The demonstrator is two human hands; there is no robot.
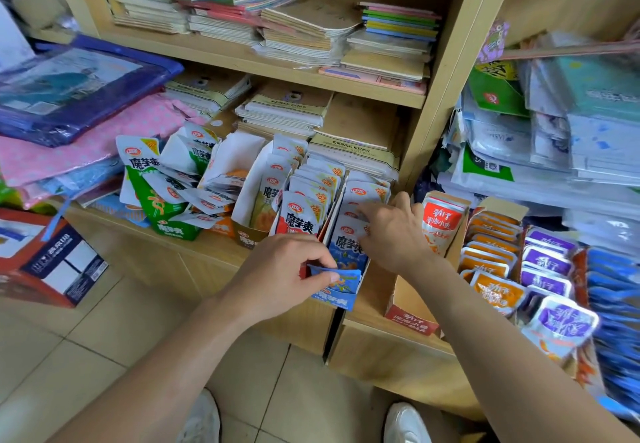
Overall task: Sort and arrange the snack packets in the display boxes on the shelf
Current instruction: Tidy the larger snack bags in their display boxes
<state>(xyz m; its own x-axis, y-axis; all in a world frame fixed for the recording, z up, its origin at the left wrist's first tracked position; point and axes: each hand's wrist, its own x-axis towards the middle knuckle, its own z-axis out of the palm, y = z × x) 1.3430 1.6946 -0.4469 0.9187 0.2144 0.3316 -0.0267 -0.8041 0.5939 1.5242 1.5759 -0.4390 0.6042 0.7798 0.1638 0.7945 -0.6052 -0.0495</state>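
A blue box (341, 295) of snack packets (363, 189) stands on the near edge of the wooden shelf (207, 245), in the middle. The left hand (280, 269) pinches the near flap of the blue box between thumb and fingers (313, 252). The right hand (394, 231) reaches in from the right. Its bent fingers (367, 212) rest on the tops of the packets in the box, and I cannot tell if they are gripping any.

Just left of the blue box is a row of red packets (299, 222). Farther left, a green box (173, 231) has packets spilling out in a messy pile. To the right lie orange packets (491, 262) and purple packets (547, 262). Stacks of notebooks (304, 37) sit on the far upper shelf.
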